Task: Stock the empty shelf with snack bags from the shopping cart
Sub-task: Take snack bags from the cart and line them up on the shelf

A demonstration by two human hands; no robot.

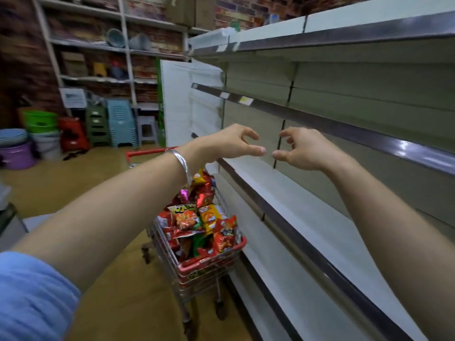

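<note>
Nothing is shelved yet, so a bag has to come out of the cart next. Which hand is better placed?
Probably the left hand: its arm passes directly above the shopping cart of snack bags. The right hand, also holding nothing, hangs over the shelf.

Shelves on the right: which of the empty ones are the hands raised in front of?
The middle white shelf, level with the left hand and right hand. The others sit above the hands or down beside the cart.
</note>
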